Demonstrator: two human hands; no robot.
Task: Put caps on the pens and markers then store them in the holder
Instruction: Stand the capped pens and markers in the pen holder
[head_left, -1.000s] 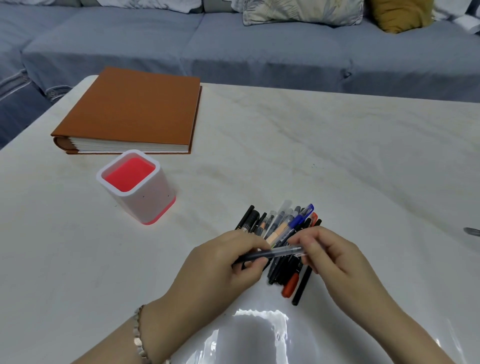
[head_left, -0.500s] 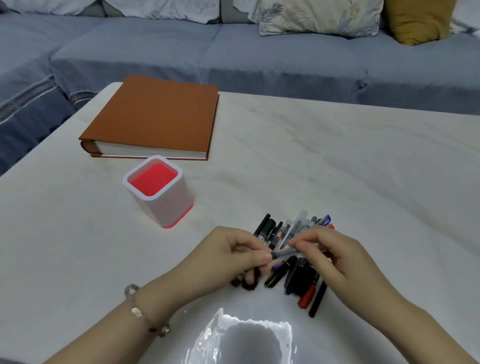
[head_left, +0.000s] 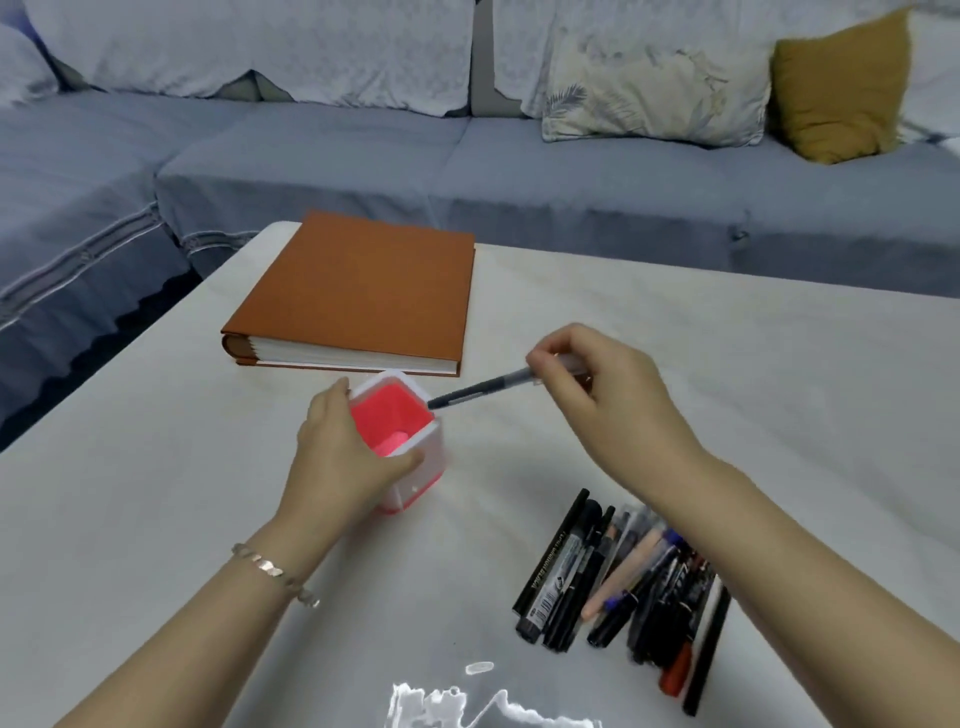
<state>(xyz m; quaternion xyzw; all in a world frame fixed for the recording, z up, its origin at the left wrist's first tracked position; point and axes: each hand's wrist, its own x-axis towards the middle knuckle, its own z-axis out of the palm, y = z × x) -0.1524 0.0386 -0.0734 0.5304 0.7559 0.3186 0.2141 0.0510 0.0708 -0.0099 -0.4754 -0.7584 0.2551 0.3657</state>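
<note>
With the left hand (head_left: 337, 462) gripping the white, red-lined square holder (head_left: 415, 467), the right hand (head_left: 597, 395) pinches a slim black pen (head_left: 483, 389) whose slanted tip risks catching the rim and skidding onto the white bench (head_left: 727, 389).

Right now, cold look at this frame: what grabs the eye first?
The holder, white outside and glowing pink-red inside, sits mid-table, gripped by the left hand. The right hand angles a dark pen tip-down at its rim. Next come the orange-brown album behind the holder and the heap of pens and markers under the right forearm.
</note>
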